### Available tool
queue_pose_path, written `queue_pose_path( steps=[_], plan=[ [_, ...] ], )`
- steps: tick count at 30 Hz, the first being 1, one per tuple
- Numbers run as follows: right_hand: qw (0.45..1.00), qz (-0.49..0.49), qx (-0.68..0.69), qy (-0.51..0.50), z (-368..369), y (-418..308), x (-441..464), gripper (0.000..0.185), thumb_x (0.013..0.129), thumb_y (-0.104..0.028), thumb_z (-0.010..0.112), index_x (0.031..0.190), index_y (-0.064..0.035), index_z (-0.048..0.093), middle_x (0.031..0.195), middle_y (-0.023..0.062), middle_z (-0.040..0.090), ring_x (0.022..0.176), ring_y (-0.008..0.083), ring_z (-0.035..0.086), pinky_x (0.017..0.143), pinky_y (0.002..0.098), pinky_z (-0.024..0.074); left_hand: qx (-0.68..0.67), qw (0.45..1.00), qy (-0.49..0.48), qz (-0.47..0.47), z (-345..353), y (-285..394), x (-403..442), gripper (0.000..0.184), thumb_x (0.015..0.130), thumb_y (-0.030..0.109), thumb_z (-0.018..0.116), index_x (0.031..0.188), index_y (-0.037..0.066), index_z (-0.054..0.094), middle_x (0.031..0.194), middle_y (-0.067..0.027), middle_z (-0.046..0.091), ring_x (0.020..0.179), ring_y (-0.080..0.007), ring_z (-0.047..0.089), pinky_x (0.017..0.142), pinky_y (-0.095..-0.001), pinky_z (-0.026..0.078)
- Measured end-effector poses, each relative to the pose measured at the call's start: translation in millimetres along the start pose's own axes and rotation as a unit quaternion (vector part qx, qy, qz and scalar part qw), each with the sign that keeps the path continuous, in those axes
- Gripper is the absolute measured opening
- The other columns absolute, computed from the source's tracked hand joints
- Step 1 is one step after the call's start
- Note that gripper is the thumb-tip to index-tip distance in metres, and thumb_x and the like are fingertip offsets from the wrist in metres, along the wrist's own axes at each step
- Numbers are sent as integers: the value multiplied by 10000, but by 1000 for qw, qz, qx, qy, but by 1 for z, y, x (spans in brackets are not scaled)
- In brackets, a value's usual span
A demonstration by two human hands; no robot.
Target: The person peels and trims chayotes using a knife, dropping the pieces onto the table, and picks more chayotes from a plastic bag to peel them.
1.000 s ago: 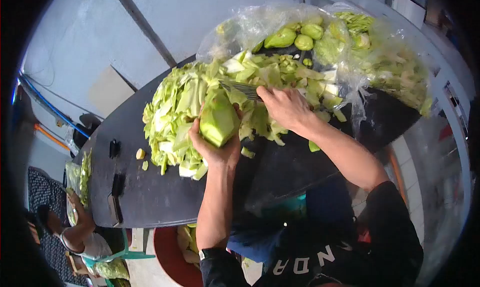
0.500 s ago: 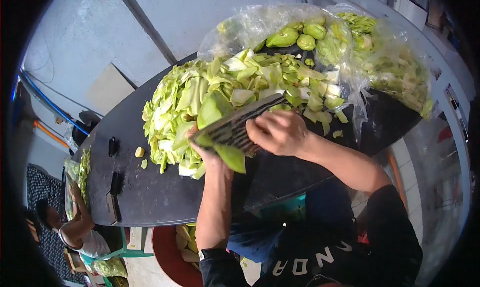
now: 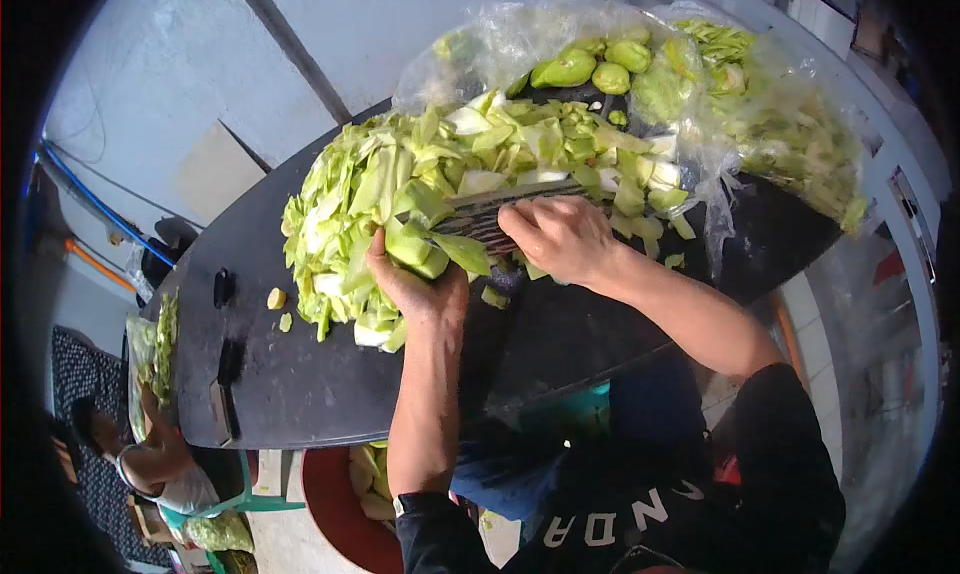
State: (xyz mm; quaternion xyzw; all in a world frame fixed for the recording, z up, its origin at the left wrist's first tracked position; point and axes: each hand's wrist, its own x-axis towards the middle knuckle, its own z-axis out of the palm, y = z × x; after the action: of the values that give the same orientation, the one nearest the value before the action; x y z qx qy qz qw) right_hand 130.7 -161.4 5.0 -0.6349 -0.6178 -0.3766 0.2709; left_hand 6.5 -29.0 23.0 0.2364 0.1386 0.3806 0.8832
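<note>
My left hand (image 3: 425, 292) is wrapped round a green vegetable (image 3: 412, 246), holding it from below beside a large heap of pale green slices (image 3: 350, 204). My right hand (image 3: 560, 236) grips a wide striped blade (image 3: 485, 219), its handle hidden by the fingers. The blade lies against the vegetable, and a slice (image 3: 463, 253) hangs over its near side. The heap spreads behind both hands over the dark table (image 3: 300, 399).
Whole green vegetables (image 3: 565, 69) lie by clear plastic bags (image 3: 790, 154) of slices at the back right. Dark objects (image 3: 223, 287) sit on the table's left part. A red tub (image 3: 335, 509) stands below the edge. Another person (image 3: 155, 459) is at lower left.
The blade was first up over the heap, then came down across the vegetable, and now sits slightly higher. A slice has come partly away. The other person's arm has shifted.
</note>
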Motion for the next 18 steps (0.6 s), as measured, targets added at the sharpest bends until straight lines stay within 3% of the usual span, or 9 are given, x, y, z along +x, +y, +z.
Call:
queue_pose_path(
  steps=[5,8,9,11,14,15,18],
  plan=[
    [1000,6,-5,-1,-6,-1,0,132,762,-39,626,868,-56,549,691,37,574,596,213,650,491,347,527,-2,998,-67,3,-8,5,2,589,927,485,465,1350,80,526,1313,-101,591,1212,-299,549,1070,-482,408],
    [995,70,19,-69,0,13,-5,68,844,-101,584,889,-81,537,710,75,638,621,275,689,514,402,559,1,999,-39,25,3,3,-5,585,923,473,463,1349,76,528,1295,-95,603,1204,-289,561,1055,-476,424],
    [989,123,38,-75,2,20,-4,138,785,-20,622,875,-58,524,730,111,621,664,295,679,532,419,529,1,999,-32,17,7,3,-9,580,921,464,462,1349,78,528,1297,-92,604,1202,-283,564,1049,-469,431],
    [990,123,23,-69,-4,28,-8,163,758,-13,631,868,-62,520,718,98,614,656,297,674,535,419,527,0,999,-33,10,13,4,-9,575,919,456,462,1350,80,529,1299,-89,605,1201,-278,568,1043,-463,439],
    [996,68,51,-41,-14,17,-6,188,727,-11,647,875,-58,540,704,83,604,639,292,666,529,411,526,5,999,-41,14,-1,2,-2,587,912,458,467,1350,72,526,1334,-129,574,1208,-310,557,1045,-485,450],
    [997,31,74,13,-13,11,-2,207,703,2,646,883,-50,560,687,65,589,615,278,653,512,394,519,3,999,-39,17,-6,0,-2,587,912,458,467,1350,72,526,1334,-129,574,1208,-310,557,1045,-485,450],
    [997,-18,74,25,-15,-6,9,195,725,15,631,895,-45,558,678,68,581,607,269,654,504,374,524,1,999,-39,8,-15,-2,-7,554,921,461,457,1312,80,554,1232,-110,632,1130,-305,599,1011,-461,472]
  ],
)
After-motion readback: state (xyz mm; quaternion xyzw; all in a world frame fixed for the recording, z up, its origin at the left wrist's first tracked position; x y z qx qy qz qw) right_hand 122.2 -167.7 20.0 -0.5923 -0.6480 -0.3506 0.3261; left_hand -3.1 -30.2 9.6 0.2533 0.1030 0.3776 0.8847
